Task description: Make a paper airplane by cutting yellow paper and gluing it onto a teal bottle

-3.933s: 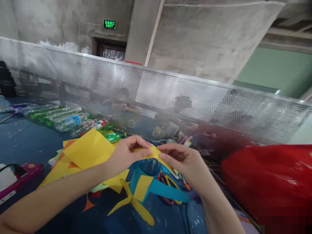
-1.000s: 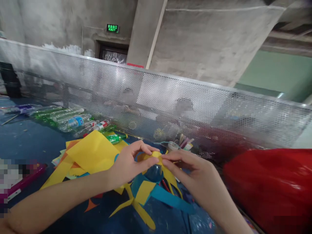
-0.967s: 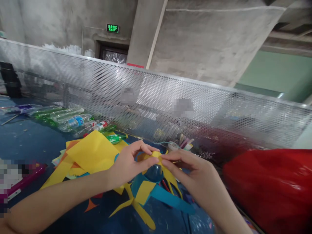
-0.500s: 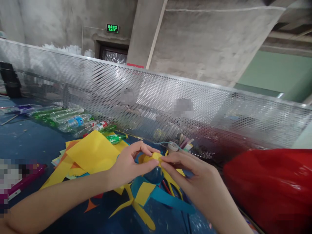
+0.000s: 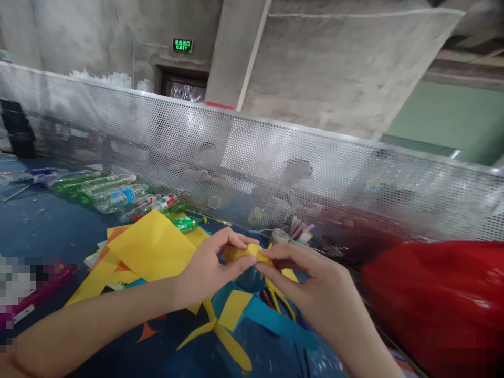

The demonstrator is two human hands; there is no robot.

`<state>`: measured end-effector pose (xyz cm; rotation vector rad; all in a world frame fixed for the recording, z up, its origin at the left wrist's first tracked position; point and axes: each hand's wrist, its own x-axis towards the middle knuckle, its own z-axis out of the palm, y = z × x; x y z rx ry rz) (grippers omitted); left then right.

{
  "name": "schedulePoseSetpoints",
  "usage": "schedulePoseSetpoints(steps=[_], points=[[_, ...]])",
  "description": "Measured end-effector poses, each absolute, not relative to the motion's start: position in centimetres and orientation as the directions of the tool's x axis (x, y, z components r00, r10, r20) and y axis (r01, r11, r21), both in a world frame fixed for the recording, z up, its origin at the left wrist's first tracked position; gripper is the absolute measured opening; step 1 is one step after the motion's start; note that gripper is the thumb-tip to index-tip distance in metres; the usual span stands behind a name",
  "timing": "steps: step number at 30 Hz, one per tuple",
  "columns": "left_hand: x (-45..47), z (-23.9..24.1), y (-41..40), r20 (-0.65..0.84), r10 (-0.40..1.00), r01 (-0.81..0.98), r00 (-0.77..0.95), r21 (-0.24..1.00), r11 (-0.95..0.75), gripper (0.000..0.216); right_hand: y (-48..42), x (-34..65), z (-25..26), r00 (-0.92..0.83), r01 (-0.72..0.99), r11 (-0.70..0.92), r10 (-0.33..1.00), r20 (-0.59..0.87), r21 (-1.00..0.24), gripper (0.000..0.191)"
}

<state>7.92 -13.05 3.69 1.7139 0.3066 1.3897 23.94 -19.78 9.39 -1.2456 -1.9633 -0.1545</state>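
A small piece of yellow paper [image 5: 252, 252] is pinched between my two hands, over the blue table. My left hand [image 5: 214, 262] holds its left side with thumb and fingers. On its right side, my right hand [image 5: 305, 273] grips it with thumb and forefinger. Just below the fingers is a dark, rounded, shiny object [image 5: 251, 281], partly covered by them. Strips of blue paper [image 5: 275, 320] and a cut yellow paper shape [image 5: 232, 344] lie beneath. Yellow-handled scissors [image 5: 283, 302] seem to show beside my right hand, mostly hidden.
Yellow sheets [image 5: 153, 247] are piled left of my hands. Several plastic bottles [image 5: 122, 197] lie along a perforated metal screen [image 5: 252, 152]. At the right bulges a large red plastic bag [image 5: 437, 294]. A grey roll of tape [image 5: 279, 236] stands behind my right hand.
Both hands stay at nearly the same place. My right fingers have shifted slightly along the yellow paper, which now looks a little more tilted and spread between the hands.
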Motion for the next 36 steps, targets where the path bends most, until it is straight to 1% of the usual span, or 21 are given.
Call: schedulePoseSetpoints(steps=[3,6,8,10,14,19,21,25,32,36], points=[[8.2,3.4,-12.8,0.663,0.668,-0.35,0.338,0.747,-0.565,0.016,-19.7,23.9,9.3,-0.21,0.83,0.493,0.71,0.672,-0.261,0.01],[8.4,3.2,-12.6,0.667,0.667,-0.374,0.333,0.743,-0.556,0.017,-19.5,23.9,9.3,-0.206,0.825,0.487,0.731,0.65,-0.287,0.009],[8.5,3.2,-12.5,0.664,0.668,-0.383,0.336,0.745,-0.547,0.017,-19.5,24.0,9.3,-0.185,0.806,0.484,0.753,0.631,-0.341,0.009],[8.5,3.1,-12.5,0.658,0.672,-0.385,0.34,0.75,-0.539,0.017,-19.4,24.2,9.5,-0.157,0.771,0.477,0.784,0.6,-0.421,0.01],[8.3,3.3,-12.5,0.657,0.667,-0.379,0.35,0.751,-0.54,0.017,-19.3,25.0,10.0,-0.159,0.66,0.481,0.84,0.518,-0.577,0.015],[8.1,3.7,-13.0,0.634,0.686,-0.352,0.356,0.771,-0.53,0.016,-18.9,25.5,9.9,-0.154,0.564,0.47,0.868,0.472,-0.679,0.013],[8.1,3.9,-13.3,0.623,0.698,-0.354,0.354,0.78,-0.516,0.018,-18.9,25.4,9.8,-0.141,0.566,0.458,0.873,0.467,-0.685,0.013],[8.3,3.9,-13.6,0.613,0.716,-0.376,0.334,0.783,-0.495,0.024,-19.1,25.2,9.8,-0.147,0.586,0.473,0.86,0.488,-0.658,0.011],[8.5,3.5,-13.3,0.621,0.722,-0.36,0.303,0.777,-0.517,0.023,-19.0,25.1,9.5,-0.091,0.572,0.436,0.875,0.475,-0.694,0.011],[8.6,3.2,-13.0,0.631,0.715,-0.368,0.299,0.768,-0.524,0.023,-18.9,24.9,9.4,-0.054,0.58,0.424,0.872,0.486,-0.695,0.012]])
